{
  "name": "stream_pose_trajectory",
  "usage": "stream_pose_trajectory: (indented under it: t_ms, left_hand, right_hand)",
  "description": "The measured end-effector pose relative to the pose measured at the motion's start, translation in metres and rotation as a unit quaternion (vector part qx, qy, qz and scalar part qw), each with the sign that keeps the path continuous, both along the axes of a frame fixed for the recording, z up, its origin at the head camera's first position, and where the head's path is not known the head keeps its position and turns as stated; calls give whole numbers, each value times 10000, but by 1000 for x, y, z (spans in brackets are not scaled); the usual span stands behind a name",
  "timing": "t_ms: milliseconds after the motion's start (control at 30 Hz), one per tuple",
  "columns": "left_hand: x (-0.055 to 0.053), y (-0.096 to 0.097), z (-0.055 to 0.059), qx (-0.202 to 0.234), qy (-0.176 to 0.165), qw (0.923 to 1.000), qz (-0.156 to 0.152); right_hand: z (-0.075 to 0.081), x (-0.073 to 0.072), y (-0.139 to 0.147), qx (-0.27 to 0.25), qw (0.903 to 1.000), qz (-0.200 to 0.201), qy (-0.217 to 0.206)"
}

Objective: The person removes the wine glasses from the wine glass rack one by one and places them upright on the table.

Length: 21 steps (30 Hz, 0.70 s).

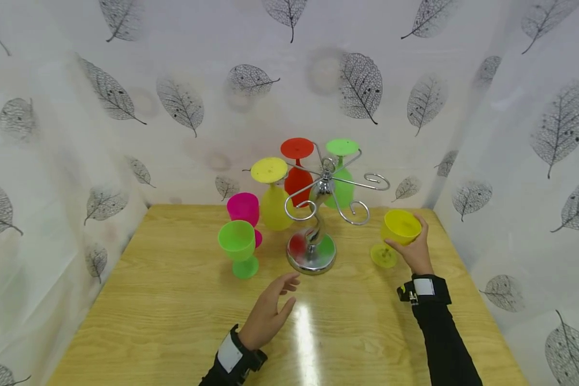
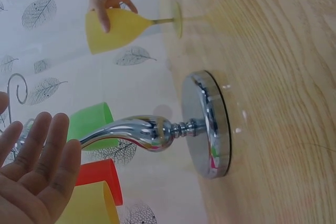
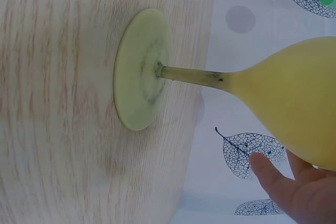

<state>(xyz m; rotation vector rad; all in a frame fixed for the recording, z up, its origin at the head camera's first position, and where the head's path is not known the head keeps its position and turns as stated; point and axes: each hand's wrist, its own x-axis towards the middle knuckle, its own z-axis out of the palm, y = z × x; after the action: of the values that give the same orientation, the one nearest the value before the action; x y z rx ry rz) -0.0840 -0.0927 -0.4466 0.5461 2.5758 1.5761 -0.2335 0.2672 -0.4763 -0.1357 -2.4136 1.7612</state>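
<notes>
My right hand (image 1: 416, 251) holds a yellow wine glass (image 1: 401, 227) by its bowl, thumb on one side and fingers on the other. The glass is upright, its round foot (image 3: 142, 72) at the tabletop; I cannot tell whether it touches. My left hand (image 1: 269, 311), fingers extended and holding nothing, is in front of a chrome glass rack (image 1: 311, 253). Upside down on the rack hang a yellow glass (image 1: 269, 170), a red glass (image 1: 297, 149) and a green glass (image 1: 342, 147). Two curled rack arms at the front right carry nothing.
A pink glass (image 1: 243, 207) and a light green glass (image 1: 237, 240) stand upright left of the rack on the wooden table (image 1: 173, 305). A white curtain (image 1: 299, 96) with leaf prints runs behind the table and along both sides.
</notes>
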Motion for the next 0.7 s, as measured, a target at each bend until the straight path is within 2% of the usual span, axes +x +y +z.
stream_pose_trajectory:
  t_ms: [200,367,467,533,700]
  left_hand:
    - [0,0,2,-48,75,9999,49]
    - [1,0,1,-113,4,9999,72]
    - [2,-1,0,-129,-36,9999,56]
    - [2,-2,0,-140,-21,9999,44]
    - [0,-3,0,-145,67,9998,78]
  right_hand:
    - [12,8,-5,-138,9997,178,-44]
    - [4,13,1,-69,10000,52,-42]
    - [1,14,4,16,9993,-266,276]
    - [5,17,2,57,9967,-567,581]
    - [28,32,-13,-112,9795,-1363,1479]
